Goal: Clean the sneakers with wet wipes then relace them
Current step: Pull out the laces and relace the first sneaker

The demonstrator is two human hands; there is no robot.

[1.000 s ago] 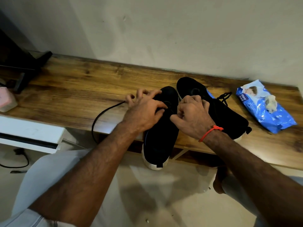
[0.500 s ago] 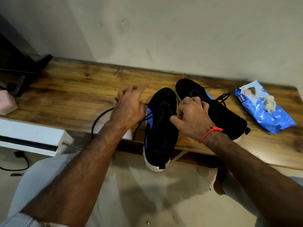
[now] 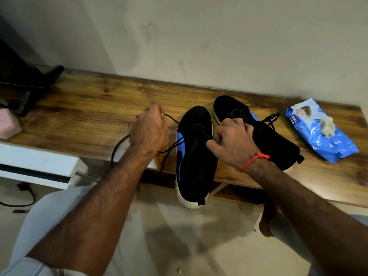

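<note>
Relacing underway w/ near shoe [image 3: 196,156]: left hand [image 3: 149,134] pinching lace [image 3: 171,150] taut, right hand [image 3: 233,142] curled on eyelet area; far shoe [image 3: 256,128] looks laced.

A wooden desk [image 3: 85,108] is set against the wall, and on it are laid two black sneakers [image 3: 196,156] [image 3: 274,140], a loose black lace [image 3: 119,144], a blue wet-wipes pack [image 3: 318,136] and a pink object [image 3: 9,124].

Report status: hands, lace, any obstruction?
Left hand pulling lace out sideways. Right hand pinching lace at near sneaker. Nothing in the way.
</note>
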